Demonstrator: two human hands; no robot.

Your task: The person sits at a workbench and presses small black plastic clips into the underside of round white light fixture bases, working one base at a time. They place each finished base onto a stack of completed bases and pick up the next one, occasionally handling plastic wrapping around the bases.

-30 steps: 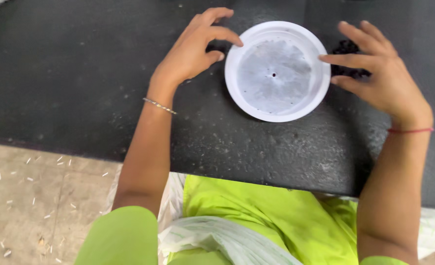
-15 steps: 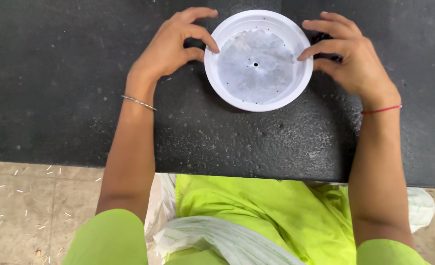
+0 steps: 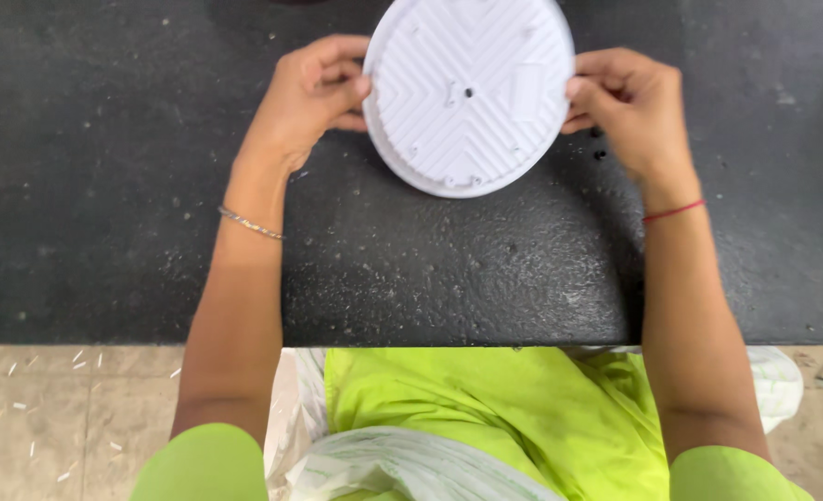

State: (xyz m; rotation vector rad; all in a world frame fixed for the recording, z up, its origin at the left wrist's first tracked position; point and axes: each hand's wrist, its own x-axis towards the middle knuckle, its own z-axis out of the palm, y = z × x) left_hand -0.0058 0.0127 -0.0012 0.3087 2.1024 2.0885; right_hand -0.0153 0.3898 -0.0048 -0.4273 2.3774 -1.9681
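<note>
- Item held: a round white plastic disc (image 3: 468, 93), gripped by both hands above a black speckled tabletop (image 3: 105, 139), near the table's far side and roughly centred in front of the person.
- Orientation: the ribbed face is turned toward the camera, showing raised chevron ridges and a small central hole. The disc is tilted, lower rim nearer the person, upper rim at the top edge of the view. Being circular, it has no long axis; the chevron ribs point up and down the view.
- Left hand (image 3: 314, 93): closed on the disc's left rim, thumb on the ribbed face, fingers curled behind. A thin metal bracelet (image 3: 249, 224) sits on that wrist.
- Right hand (image 3: 630, 102): clamped on the right rim, thumb tip pressed at the edge, fingers folded behind. A red thread (image 3: 673, 211) circles that wrist.
- Contact with table: cannot tell whether the lower rim touches the surface.
- Surroundings: bright green clothing (image 3: 467, 408) below the table edge, white plastic sheeting (image 3: 411, 468) on the lap, tiled floor (image 3: 50, 408) at left.
</note>
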